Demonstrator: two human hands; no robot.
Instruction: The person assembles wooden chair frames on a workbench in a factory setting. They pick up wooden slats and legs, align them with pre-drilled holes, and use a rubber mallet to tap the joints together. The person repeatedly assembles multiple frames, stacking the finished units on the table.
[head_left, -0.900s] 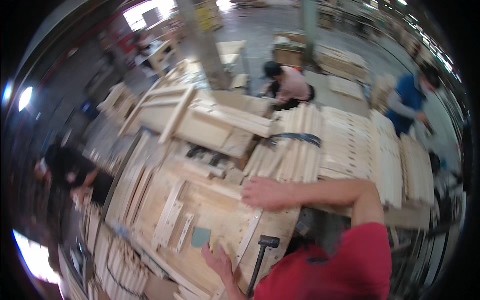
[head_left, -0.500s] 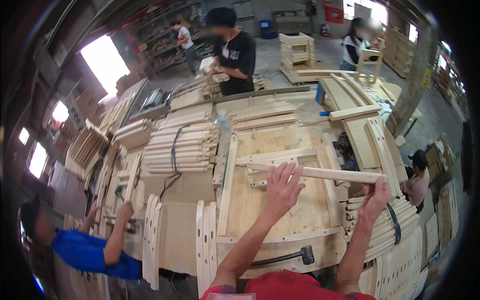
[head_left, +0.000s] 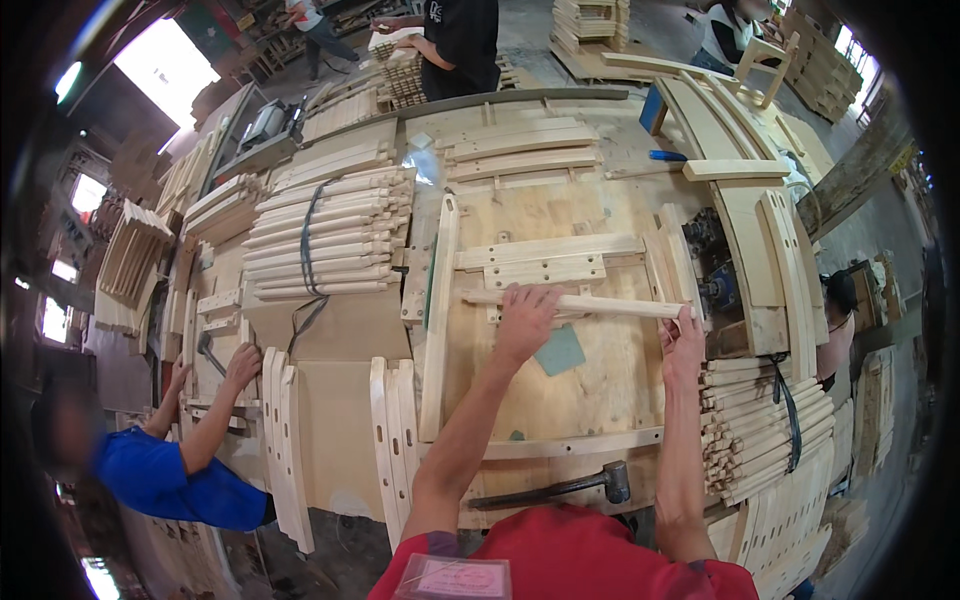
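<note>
A pale wooden rail (head_left: 610, 305) lies across the work board (head_left: 590, 400), held up in both my hands. My left hand (head_left: 527, 318) has its fingers wrapped over the rail left of its middle. At the right end, my right hand (head_left: 683, 345) grips the rail between thumb and fingers. Just beyond it, a drilled wooden block (head_left: 543, 271) and a crosspiece (head_left: 550, 250) sit on the board. A slotted upright (head_left: 440, 320) stands along the board's left side. Beneath the rail shows a green square patch (head_left: 559, 351).
A mallet (head_left: 614, 483) lies on the near ledge. Strapped bundles of rails are at left (head_left: 330, 235) and right (head_left: 760, 425). Slotted pieces (head_left: 395, 440) lie by my left arm. A co-worker in a blue shirt (head_left: 180, 480) handles wood at far left.
The rail has come down nearer the board and leftward, now more level. My left hand, formerly with fingers spread, has closed over it. The view has tilted downward.
</note>
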